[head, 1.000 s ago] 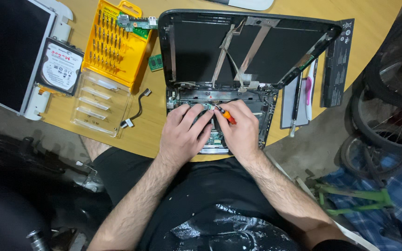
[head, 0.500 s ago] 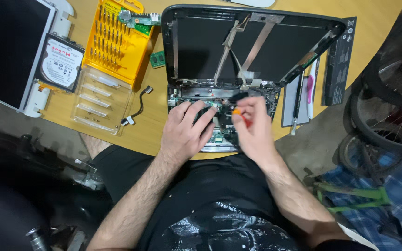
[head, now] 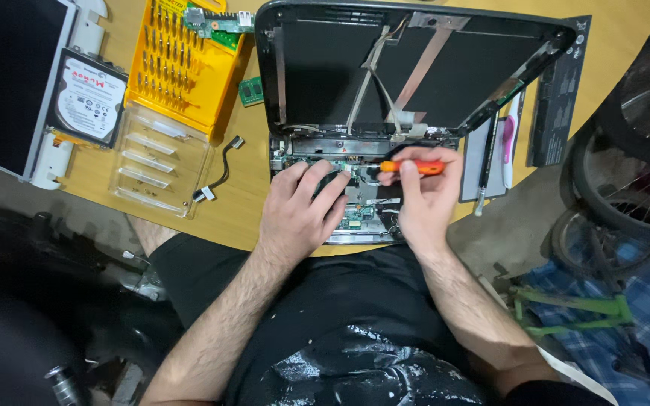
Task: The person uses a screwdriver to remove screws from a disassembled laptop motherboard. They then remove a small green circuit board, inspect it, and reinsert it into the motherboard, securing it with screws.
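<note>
An opened black laptop (head: 415, 68) lies on the wooden table (head: 242, 195), its lid back and its circuit board (head: 362, 214) bare. My left hand (head: 299, 214) rests flat on the board's left part, fingers spread. My right hand (head: 423, 192) grips an orange-handled screwdriver (head: 411, 167), held nearly level with its tip pointing left over the board near the hinge.
A yellow tray of screwdriver bits (head: 182, 64) with its clear lid (head: 156, 165) sits to the left. A hard drive (head: 88, 98) and a flat screen panel (head: 1, 75) lie further left. A loose cable (head: 220, 173), a small green module (head: 250, 90), a battery (head: 558, 98) and bicycle wheels (head: 626, 180) surround the laptop.
My right hand has moved right and up a little, turning the screwdriver from upright to nearly level. My left hand stays on the board.
</note>
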